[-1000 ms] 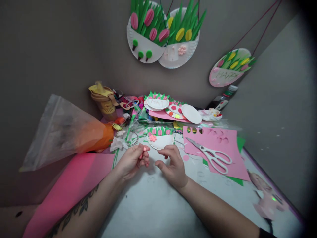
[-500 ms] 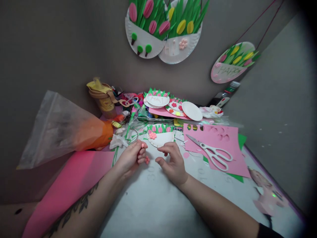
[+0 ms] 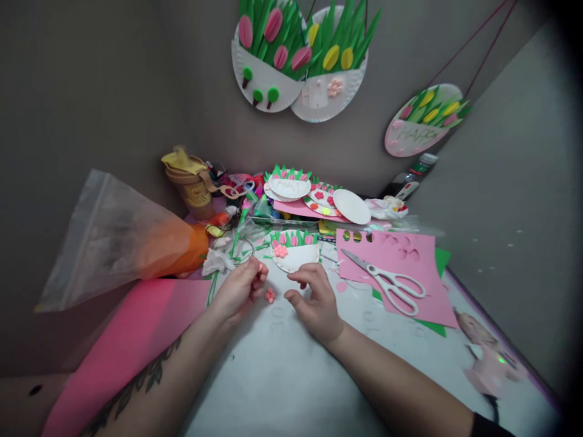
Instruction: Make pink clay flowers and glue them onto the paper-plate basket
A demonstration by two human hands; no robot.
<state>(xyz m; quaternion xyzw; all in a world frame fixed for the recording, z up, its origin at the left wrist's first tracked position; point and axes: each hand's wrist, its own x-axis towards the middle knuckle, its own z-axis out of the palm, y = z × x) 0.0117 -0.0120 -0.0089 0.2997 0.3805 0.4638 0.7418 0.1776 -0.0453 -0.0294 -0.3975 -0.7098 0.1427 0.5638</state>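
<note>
Between the thumb and fingertips of my left hand (image 3: pixel 241 290) is a small pink ball (image 3: pixel 260 267) that looks like soft clay; the other fingers are curled in. My right hand (image 3: pixel 317 303) is held over the table with thumb and forefinger apart and nothing visible between them. On the table between my hands lies a small pink flower shape (image 3: pixel 270 295) made of little balls. Just beyond my fingers is a half paper plate (image 3: pixel 298 257) with green paper grass, pink tulips and a larger pink flower on its left side.
White-handled scissors (image 3: pixel 395 285) rest on pink paper (image 3: pixel 419 255) at right. Decorated plates (image 3: pixel 286 187) and craft scraps line the back. At left stand an orange-filled plastic bag (image 3: pixel 132 237) and a lidded cup (image 3: pixel 191 185). A pink device (image 3: pixel 489 364) lies at far right.
My left hand has shifted slightly left, so the small pink flower on the table shows more fully. The right hand keeps nearly the same pose. The whole view has tilted a little.
</note>
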